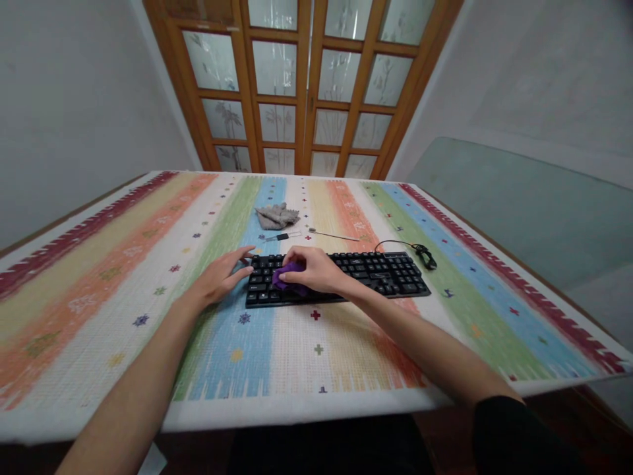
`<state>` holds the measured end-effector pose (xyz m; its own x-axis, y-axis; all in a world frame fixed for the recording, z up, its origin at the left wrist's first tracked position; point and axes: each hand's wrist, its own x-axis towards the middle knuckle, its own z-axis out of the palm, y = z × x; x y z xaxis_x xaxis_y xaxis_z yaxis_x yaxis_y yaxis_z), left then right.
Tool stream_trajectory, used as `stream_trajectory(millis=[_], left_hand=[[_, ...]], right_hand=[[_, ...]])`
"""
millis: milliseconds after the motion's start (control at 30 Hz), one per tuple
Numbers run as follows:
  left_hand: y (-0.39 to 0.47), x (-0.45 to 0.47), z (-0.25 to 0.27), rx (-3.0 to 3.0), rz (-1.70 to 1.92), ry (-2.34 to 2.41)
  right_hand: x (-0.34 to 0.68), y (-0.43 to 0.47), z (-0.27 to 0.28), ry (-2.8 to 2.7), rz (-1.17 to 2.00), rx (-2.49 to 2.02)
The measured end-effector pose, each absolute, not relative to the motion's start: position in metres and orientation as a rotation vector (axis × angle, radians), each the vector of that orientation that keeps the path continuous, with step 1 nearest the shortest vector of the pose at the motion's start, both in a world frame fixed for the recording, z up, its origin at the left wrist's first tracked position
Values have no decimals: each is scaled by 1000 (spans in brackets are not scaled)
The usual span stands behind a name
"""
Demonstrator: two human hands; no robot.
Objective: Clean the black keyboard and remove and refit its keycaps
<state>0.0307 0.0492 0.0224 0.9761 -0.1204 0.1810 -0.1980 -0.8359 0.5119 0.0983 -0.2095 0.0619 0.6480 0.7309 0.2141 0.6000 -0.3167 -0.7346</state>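
Note:
A black computer keyboard (376, 277) lies flat on the striped tablecloth. My right hand (316, 267) is closed around a bunched purple cloth (287, 277), which rests on the keys at the keyboard's left part. At the left end of the keyboard, my left hand (227, 272) has its fingers apart, thumb and fingertips at the keyboard's edge, with nothing held in it. The right hand and cloth hide some of the keys beneath them.
Behind the keyboard lie a crumpled grey cloth (277, 216), a small black-handled tool with wire loops (285, 235) and a thin brush (333, 235). The keyboard's coiled cable (426, 257) sits at its right end. Wooden glass-paned doors (305, 92) stand beyond the table (316, 356).

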Motion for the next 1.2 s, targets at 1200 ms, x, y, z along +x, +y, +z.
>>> stream_trajectory(millis=[1200], left_hand=[[50,30,24,2499,178,-222]], right_hand=[[86,-151,55,-950,18,-2213]])
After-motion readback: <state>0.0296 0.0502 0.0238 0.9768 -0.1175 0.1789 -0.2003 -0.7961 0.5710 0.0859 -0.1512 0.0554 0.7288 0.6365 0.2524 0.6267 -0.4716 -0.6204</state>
